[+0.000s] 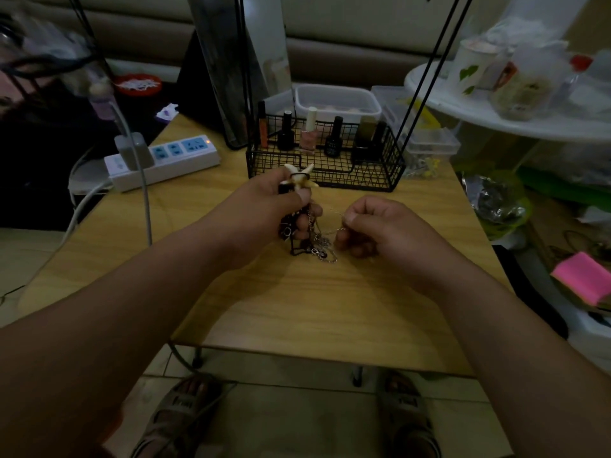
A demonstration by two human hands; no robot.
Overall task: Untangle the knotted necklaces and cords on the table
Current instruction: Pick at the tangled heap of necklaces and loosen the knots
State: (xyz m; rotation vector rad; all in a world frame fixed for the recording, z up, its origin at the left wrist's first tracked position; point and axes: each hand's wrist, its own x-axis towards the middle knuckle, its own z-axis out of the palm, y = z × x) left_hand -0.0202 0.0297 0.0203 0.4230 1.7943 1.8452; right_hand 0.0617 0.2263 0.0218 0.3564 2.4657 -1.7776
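Observation:
A tangle of dark cords and thin silver chains hangs just above the wooden table. My left hand grips the upper part of the bundle, where a pale starfish-shaped pendant sticks up past my fingers. My right hand pinches a fine silver chain that runs from the tangle toward it. The chain stretches between the two hands. The lower loops and clasps dangle down to the table top. My left palm hides part of the cords.
A black wire basket with several nail polish bottles stands just behind my hands. A white power strip with a plugged charger lies at the back left. Clear plastic boxes sit behind the basket. Clutter and a pink pad lie to the right of the table.

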